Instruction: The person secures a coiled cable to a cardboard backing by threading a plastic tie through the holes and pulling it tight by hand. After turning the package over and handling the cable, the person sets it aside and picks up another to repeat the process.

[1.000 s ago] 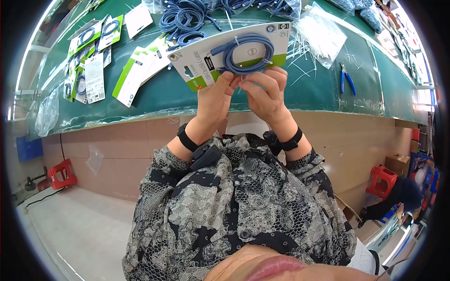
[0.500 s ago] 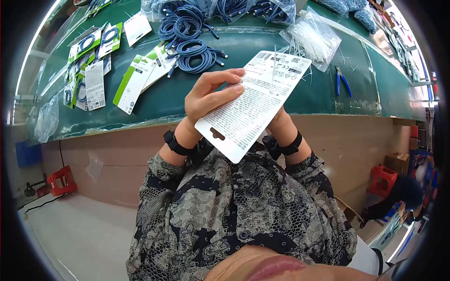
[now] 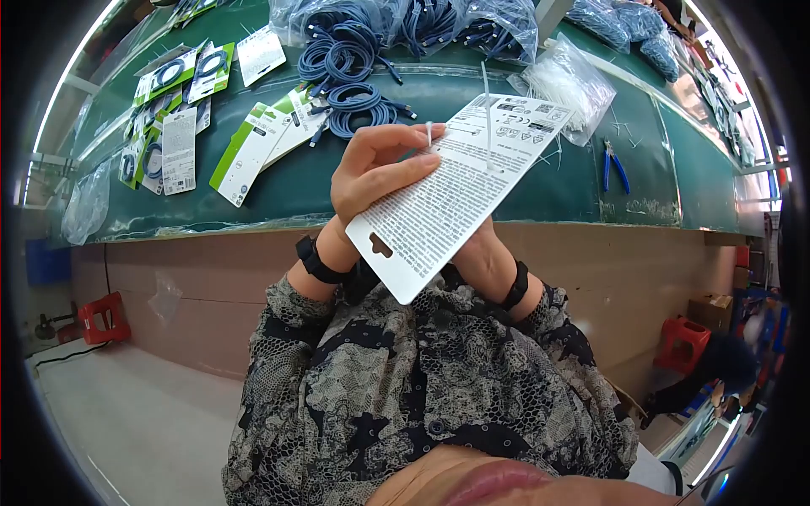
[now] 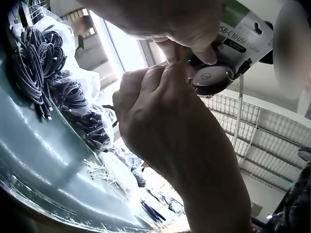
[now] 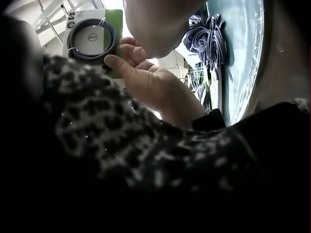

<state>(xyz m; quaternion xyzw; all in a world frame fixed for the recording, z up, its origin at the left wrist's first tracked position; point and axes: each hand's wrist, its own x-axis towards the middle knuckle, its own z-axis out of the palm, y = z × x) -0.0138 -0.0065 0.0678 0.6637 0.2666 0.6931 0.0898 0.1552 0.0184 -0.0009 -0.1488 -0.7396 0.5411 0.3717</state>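
The white packaging card [image 3: 443, 198] is tilted in front of my chest, its printed back facing up. On the far side is a coiled USB cable [image 5: 112, 40], seen in both wrist views. My left hand [image 3: 364, 179] grips the card's upper left edge, fingertips over its back and thumb at the coil side. A white cable tie end [image 3: 429, 133] stands between those fingertips. Another cable tie [image 3: 487, 114] sticks up from the card's back. Mostly hidden behind the card in the head view, my right hand [image 4: 160, 104] grips it near the coil with curled fingers.
Loose coiled cables [image 3: 359, 110] lie on the green table [image 3: 295, 198] beyond the card. Carded cables [image 3: 173, 76] and blank cards [image 3: 245, 156] are at the left. To the right are a bag of cable ties [image 3: 574, 84] and blue cutters [image 3: 614, 169].
The card has been turned from cable side up to printed back up. Since half a second ago, a cable tie end has appeared between my left fingertips, and the right hand has shifted slightly lower.
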